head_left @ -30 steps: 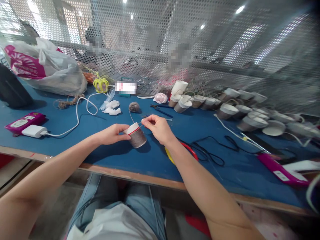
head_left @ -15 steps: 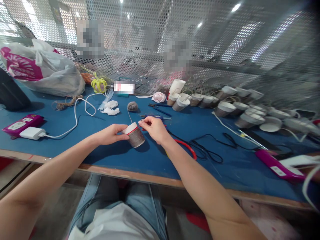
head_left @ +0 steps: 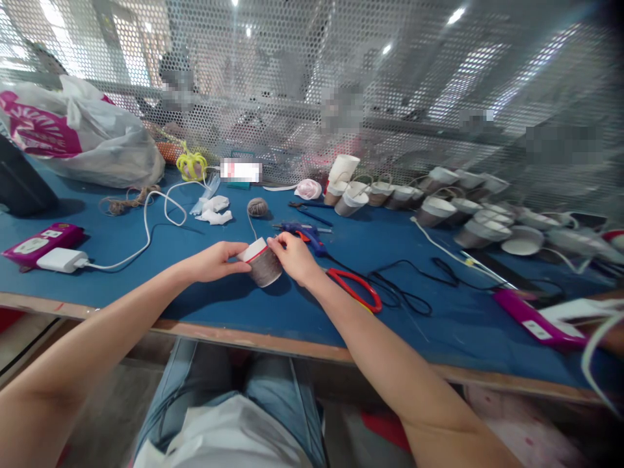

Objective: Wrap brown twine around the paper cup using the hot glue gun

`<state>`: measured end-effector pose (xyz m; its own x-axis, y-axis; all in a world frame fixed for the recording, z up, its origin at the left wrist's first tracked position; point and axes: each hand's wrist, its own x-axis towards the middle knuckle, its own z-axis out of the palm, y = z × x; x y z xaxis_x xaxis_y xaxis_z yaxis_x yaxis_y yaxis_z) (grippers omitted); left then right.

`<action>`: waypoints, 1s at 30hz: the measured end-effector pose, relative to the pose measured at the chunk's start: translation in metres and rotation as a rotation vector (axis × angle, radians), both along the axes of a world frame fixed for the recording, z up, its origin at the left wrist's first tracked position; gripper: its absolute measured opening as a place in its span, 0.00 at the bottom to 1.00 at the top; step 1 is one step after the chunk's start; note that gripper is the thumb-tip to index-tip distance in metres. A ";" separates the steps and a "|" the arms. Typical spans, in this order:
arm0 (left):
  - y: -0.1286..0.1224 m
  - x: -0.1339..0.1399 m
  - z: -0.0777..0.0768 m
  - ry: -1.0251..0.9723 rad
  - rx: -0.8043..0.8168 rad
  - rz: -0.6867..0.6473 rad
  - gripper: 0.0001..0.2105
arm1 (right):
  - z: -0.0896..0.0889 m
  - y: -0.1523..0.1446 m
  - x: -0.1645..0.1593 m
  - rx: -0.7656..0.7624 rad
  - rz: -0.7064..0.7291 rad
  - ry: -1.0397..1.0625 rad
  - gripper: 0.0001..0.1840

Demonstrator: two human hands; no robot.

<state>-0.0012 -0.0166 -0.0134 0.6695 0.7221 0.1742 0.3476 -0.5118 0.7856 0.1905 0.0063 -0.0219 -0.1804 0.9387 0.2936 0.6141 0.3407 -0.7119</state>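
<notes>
My left hand [head_left: 221, 260] is closed on a paper cup [head_left: 266, 265], thumb and fingers at its white rim end. The cup lies tilted just over the table, its side wound with grey-brown yarn and a red line circling it below the white band. At the cup's right edge, my right hand [head_left: 292, 257] has its thumb and forefinger pinched together; whatever is between them is too small to make out. A thin strand runs from the cup up to a small ball of grey yarn [head_left: 257, 207]. Beyond my right hand lies a blue glue gun [head_left: 312, 238], partly covered by it.
Red-handled scissors [head_left: 358, 290] lie beside my right forearm, near a black cable [head_left: 402, 296]. Pliers [head_left: 312, 211] and white scraps [head_left: 214, 211] are farther back. Several wrapped cups [head_left: 436, 211] stand at right. Purple power strips [head_left: 46, 244] and a plastic bag [head_left: 97, 140] are also there.
My right hand has moved slightly left and down, its pinched fingers now against the cup's edge. More of the glue gun and scissors shows. My left hand keeps its hold on the cup.
</notes>
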 end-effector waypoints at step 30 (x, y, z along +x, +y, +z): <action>-0.005 0.011 -0.005 -0.186 -0.180 0.161 0.14 | 0.014 -0.025 -0.011 0.332 -0.008 -0.068 0.10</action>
